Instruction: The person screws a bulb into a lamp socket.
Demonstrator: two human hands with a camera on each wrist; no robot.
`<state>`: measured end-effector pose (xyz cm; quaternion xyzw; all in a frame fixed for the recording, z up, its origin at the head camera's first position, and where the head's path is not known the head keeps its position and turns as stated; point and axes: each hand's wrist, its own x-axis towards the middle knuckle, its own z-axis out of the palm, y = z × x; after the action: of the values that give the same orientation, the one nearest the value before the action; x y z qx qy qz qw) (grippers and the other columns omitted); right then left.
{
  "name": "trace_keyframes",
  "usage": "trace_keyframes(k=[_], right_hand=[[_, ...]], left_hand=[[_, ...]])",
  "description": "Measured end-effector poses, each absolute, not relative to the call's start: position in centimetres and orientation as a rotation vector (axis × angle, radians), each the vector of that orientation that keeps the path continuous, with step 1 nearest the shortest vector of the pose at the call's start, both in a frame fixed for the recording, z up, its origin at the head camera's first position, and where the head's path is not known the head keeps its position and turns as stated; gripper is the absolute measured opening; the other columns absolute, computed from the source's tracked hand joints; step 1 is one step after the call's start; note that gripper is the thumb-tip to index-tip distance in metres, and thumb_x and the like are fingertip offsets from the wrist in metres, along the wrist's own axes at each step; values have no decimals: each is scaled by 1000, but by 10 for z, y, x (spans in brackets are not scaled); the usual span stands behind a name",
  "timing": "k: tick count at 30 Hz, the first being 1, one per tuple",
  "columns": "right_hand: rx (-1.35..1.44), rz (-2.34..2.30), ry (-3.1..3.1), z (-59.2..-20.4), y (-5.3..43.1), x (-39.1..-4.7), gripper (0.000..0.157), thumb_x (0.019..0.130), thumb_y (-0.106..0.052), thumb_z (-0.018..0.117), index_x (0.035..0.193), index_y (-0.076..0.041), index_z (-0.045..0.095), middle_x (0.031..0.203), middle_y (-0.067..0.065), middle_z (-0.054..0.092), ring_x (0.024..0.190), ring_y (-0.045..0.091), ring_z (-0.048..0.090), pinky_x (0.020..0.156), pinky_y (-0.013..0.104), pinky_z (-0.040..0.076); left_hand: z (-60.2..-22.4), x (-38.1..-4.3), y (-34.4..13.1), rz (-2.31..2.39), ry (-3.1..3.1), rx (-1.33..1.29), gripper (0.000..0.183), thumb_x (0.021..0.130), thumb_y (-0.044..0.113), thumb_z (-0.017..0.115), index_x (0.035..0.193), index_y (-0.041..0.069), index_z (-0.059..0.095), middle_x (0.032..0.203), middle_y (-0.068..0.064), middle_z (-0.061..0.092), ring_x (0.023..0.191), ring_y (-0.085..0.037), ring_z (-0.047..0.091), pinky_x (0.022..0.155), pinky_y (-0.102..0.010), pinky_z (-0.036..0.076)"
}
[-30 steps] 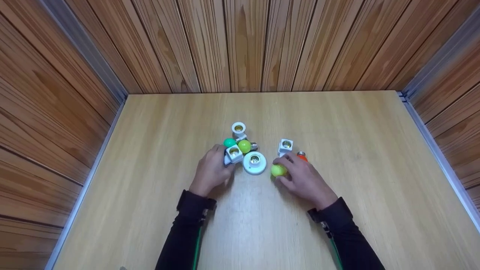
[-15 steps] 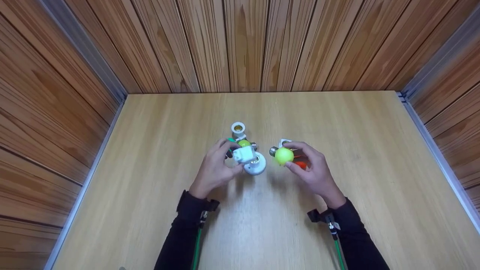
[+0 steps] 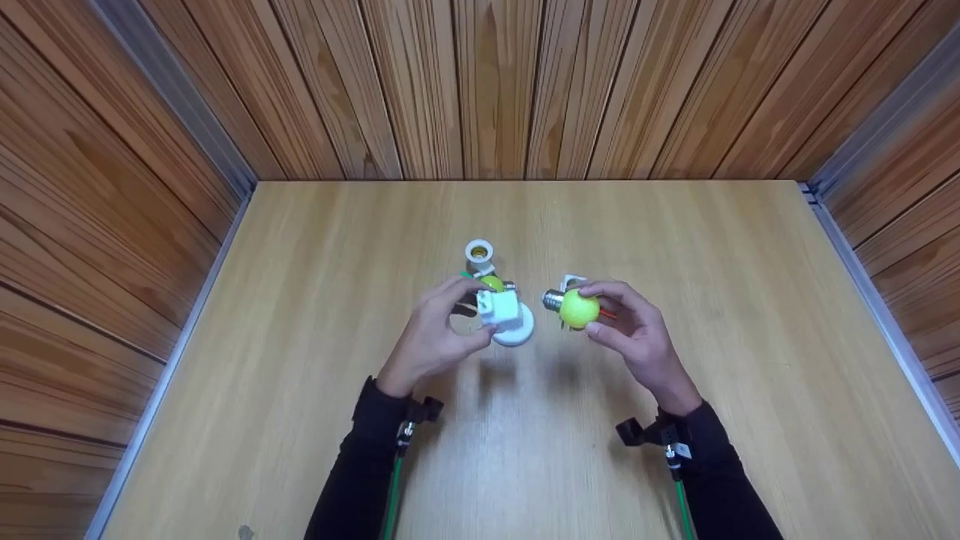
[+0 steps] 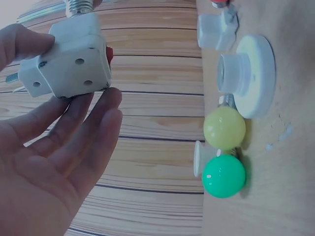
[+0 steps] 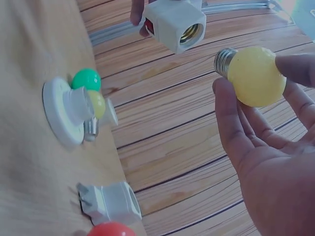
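Observation:
My left hand [image 3: 439, 330] pinches a white plug-in bulb socket [image 4: 74, 59] between thumb and fingers, above the table. Metal prongs stick out of one end, and a red switch shows on its side. In the right wrist view its brass-lined mouth faces the bulb. My right hand [image 3: 630, 330] holds a yellow-green light bulb [image 3: 580, 309] by its globe, fingertips round it. The bulb's silver screw base points left toward the socket, with a gap between them. A round white lamp base [image 3: 517, 334] lies below the socket, partly covered by it in the head view.
Behind my left hand stand a white socket [image 3: 478, 253], another yellow bulb [image 4: 224, 129] and a green bulb [image 4: 224, 176]. Near my right hand are a white plug-in socket [image 5: 114, 202] and a red bulb [image 5: 112, 229]. Wood-panel walls border the table [image 3: 712, 247].
Both hands have risen from the table with the socket and the bulb. The socket has turned in my left hand, and the bulb's screw base has swung round to point left.

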<state>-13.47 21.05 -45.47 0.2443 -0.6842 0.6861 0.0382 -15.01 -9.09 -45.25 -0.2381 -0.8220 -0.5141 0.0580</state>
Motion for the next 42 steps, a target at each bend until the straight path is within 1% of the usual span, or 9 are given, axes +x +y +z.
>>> trace_keyframes(k=[2,5,8,11,17,23,26,35,42], right_hand=[[787,2109,-2085,-453,210,-134,41,90,19,64,130,16,54,140,5,66,128,11,69,103,24,62],[819,2071,-2090,-450,208,-134,46,86,22,70,128,17,53,140,8,66,129,11,69,106,24,61],[833,1997,-2116,-449,207,-133,47,85,22,72,128,15,54,138,8,67,128,10,69,108,22,59],[853,1942,-2126,-449,206,-132,48,84,22,72,128,13,56,136,5,69,127,10,68,110,20,57],[927,1840,-2127,-446,204,-128,45,80,24,75,121,12,61,136,6,69,132,12,66,113,22,56],[1024,1663,-2105,-440,200,-126,41,77,25,77,111,6,68,130,23,64,130,14,65,108,22,59],[1060,1562,-2088,-439,199,-127,41,75,25,77,109,2,71,127,27,64,129,15,65,108,19,58],[1102,1491,-2065,-441,198,-127,41,75,24,78,106,-2,74,125,25,65,129,15,65,110,19,57],[1109,1493,-2060,-439,198,-128,41,74,24,79,105,-2,74,126,26,65,129,16,65,112,20,56]], left_hand=[[-451,-150,-90,-1611,-2472,-733,45,84,11,80,127,5,70,123,-9,73,110,-22,72,93,-41,67],[-450,-150,-89,-1698,-2446,-747,45,85,9,79,129,2,69,124,-11,71,111,-25,72,93,-33,67],[-449,-150,-88,-1792,-2420,-756,45,86,7,79,130,1,68,124,-14,70,111,-28,72,92,-31,67],[-449,-148,-87,-1871,-2397,-760,45,87,4,78,130,0,68,125,-16,69,111,-28,72,93,-31,66],[-448,-144,-86,-2012,-2345,-760,45,88,3,76,133,4,68,132,-18,67,113,-22,70,96,-31,66],[-444,-141,-83,-2047,-2333,-781,46,90,3,77,134,5,68,137,-16,65,115,-30,68,96,-30,66],[-443,-140,-82,-2024,-2348,-790,46,90,4,77,135,5,68,138,-14,65,117,-32,68,97,-30,66],[-444,-138,-79,-2023,-2375,-823,47,91,6,78,137,5,66,139,-15,64,120,-26,66,98,-30,66],[-442,-139,-77,-2034,-2343,-847,47,90,6,79,136,5,67,138,-19,65,120,-30,67,97,-30,66]])
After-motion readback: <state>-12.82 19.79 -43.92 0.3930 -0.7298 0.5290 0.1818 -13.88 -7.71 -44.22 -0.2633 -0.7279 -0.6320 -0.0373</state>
